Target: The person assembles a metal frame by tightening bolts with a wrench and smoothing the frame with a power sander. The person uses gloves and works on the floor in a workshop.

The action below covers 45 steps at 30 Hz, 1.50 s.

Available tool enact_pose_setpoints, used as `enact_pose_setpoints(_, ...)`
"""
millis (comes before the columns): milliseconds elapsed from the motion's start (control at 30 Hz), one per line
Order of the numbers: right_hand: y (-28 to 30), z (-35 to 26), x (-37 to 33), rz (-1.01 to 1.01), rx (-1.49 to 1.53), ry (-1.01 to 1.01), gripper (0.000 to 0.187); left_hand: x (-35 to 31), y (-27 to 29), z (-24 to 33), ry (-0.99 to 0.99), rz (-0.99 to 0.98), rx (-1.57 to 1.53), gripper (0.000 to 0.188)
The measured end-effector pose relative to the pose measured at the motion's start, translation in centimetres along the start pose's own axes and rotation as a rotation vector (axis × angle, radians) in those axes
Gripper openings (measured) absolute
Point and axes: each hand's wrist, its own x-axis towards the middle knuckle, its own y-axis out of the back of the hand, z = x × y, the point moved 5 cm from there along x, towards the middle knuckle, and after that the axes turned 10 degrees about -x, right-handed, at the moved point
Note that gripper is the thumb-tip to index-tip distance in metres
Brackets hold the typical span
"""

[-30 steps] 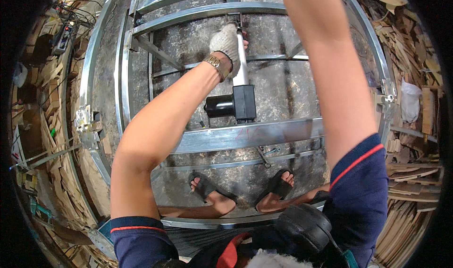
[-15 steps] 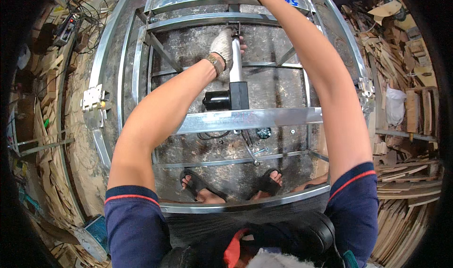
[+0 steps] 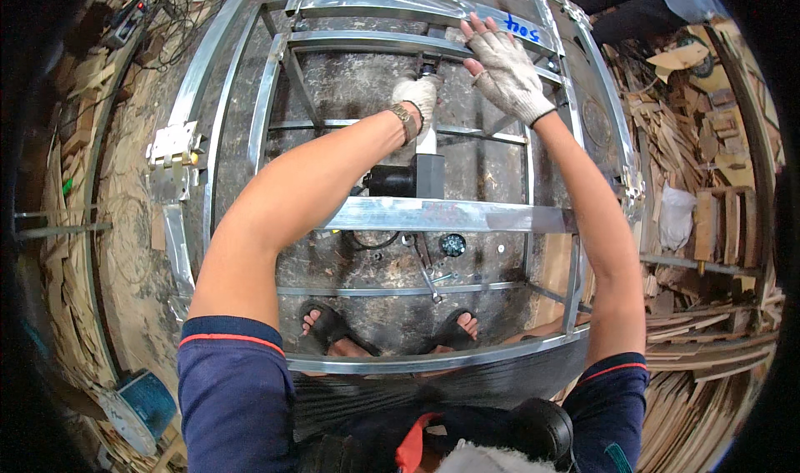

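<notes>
1. Working over a stained floor (image 3: 350,81), with scrap wood (image 3: 667,140) heaped well right of the right hand (image 3: 506,77).
2. Found under the left hand (image 3: 414,98): the silver tube (image 3: 426,141), running to a black motor (image 3: 430,175) below that hand.
3. Gripping the tube near its top with the left hand, fingers curled round and partly hidden.
4. Spreading the right hand wide, palm down, holding nothing, over the metal frame (image 3: 379,3); hard to tell whether touching.
5. Probably best to hold the tube straight with the dark bracket (image 3: 428,66) just beyond the left hand, clear of likely pinch spots.
6. Lying within reach, well below the left hand: a wrench (image 3: 428,275).
</notes>
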Motion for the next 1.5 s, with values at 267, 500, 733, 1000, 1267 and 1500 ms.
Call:
enact_pose_setpoints(267,-0.2,0.7,-0.4,-0.09,0.207,-0.003,0.06,0.4,0.0,-0.3,0.028,-0.072,-0.099,0.02)
enact_pose_setpoints(500,4.3,-3.9,-7.3,-0.186,0.296,0.06,0.06,1.0,-0.1,-0.3,-0.049,0.089,0.152,0.022)
enact_pose_setpoints(733,5.3,-5.2,-8.0,-0.068,0.607,0.043,0.021,-0.9,0.1,1.0,0.102,-0.098,-0.017,0.019)
enact_pose_setpoints(1000,6.5,-2.7,-4.1,-0.208,0.504,-0.076,0.027,-0.6,0.0,1.2,0.106,-0.175,-0.113,0.018)
enact_pose_setpoints(1267,1.8,-4.6,-6.3,-0.495,0.379,-0.023,0.031,-0.4,0.3,0.7,0.158,-0.137,0.011,0.024)
enact_pose_setpoints(1500,-0.3,-5.7,-7.3,-0.607,0.479,0.129,0.039,-0.1,0.5,1.0,0.195,-0.188,-0.141,0.021)
